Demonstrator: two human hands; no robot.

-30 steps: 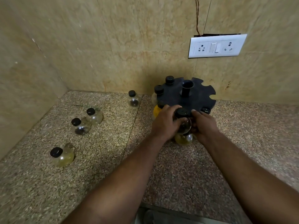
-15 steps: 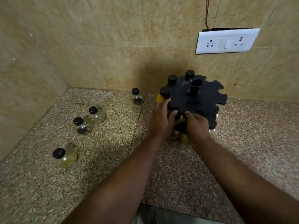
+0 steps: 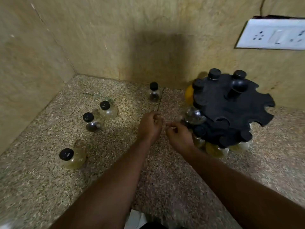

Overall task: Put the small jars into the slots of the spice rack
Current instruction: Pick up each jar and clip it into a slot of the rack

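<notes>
The black spice rack stands at the right of the frame with several jars already slotted. Four small jars wait on the desk at left. Both hands, left and right, hover empty, fingers loosely curled, mid-frame. Next, I judge: reach left for a jar.

The round plastic spice rack is black. The small clear glass jars carry black caps; the nearest jar looks yellowish, perhaps from its contents. The speckled granite counter is beige-brown, the tiled wall tan, the socket plate white.
</notes>
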